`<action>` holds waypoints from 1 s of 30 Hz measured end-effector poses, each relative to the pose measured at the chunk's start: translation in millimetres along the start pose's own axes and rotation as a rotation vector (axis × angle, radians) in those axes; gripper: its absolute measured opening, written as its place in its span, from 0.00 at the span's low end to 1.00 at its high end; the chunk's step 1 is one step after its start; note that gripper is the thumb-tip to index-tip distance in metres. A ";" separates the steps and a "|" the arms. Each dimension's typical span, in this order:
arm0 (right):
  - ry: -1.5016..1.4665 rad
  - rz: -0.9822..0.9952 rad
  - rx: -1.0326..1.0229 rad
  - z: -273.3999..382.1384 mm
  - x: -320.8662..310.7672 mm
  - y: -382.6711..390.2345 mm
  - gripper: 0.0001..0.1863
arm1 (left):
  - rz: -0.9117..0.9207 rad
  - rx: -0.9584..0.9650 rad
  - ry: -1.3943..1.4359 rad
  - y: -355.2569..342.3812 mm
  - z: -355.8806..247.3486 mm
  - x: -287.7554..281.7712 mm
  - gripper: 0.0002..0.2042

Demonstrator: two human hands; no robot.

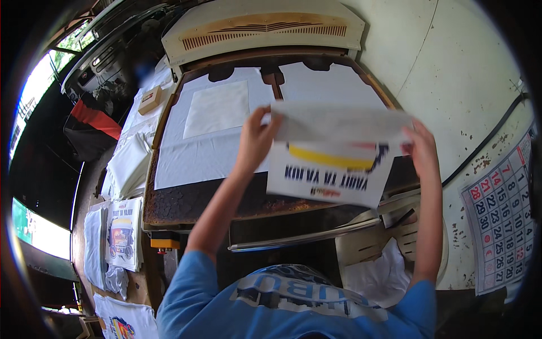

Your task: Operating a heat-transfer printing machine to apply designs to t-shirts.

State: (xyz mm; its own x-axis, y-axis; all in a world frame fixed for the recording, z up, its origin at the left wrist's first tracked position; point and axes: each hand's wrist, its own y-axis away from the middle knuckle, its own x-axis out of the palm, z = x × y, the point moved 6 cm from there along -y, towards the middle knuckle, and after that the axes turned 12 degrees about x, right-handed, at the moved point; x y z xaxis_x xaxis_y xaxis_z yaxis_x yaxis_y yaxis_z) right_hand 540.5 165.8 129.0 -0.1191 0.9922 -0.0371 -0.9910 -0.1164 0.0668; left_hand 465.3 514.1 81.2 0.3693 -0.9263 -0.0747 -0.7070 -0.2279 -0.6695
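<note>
Between my two hands is a printed transfer sheet (333,183), white with a yellow band and dark lettering. Its upper part curls over and shows a plain pale back, slightly blurred by motion. My left hand (261,134) pinches the upper left corner, while my right hand (420,146) grips the upper right corner. Below and beyond it, a white shirt (203,155) lies flat on the left side of a dark press bed (186,200), with a blank white sheet (219,107) on top. A second white shirt (327,85) lies on the right side, partly hidden by the held sheet.
A cream press hood (265,34) with vents stands at the back. On the left bench are folded white cloths (130,166), a small box (149,100) and a stack of printed sheets (124,231). White cloth (378,274) rests on a chair (355,251). A calendar (499,217) hangs at right.
</note>
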 end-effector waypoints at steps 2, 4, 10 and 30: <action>-0.053 -0.003 -0.156 30.0 6.4 -50.5 0.23 | -0.080 0.136 -0.086 -58.4 16.7 -0.2 0.11; -0.095 -0.033 -0.416 70.7 -2.1 -81.7 0.26 | -0.268 0.419 0.065 -102.1 -22.8 19.7 0.09; -0.235 0.003 -0.349 51.3 -40.2 -187.1 0.13 | -0.301 0.141 0.076 -142.9 15.8 73.0 0.07; 0.050 -0.031 0.346 -245.2 -92.2 -388.8 0.10 | -0.271 -0.897 -0.137 -45.1 319.0 201.5 0.11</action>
State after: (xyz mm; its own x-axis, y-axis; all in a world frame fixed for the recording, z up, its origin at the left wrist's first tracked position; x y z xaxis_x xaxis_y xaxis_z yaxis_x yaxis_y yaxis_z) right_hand 921.6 108.6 -138.0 -0.1008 0.9906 -0.0921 -0.9156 -0.0562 0.3982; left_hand 764.0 433.5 -139.4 0.6162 -0.7777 -0.1246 -0.7657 -0.6285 0.1366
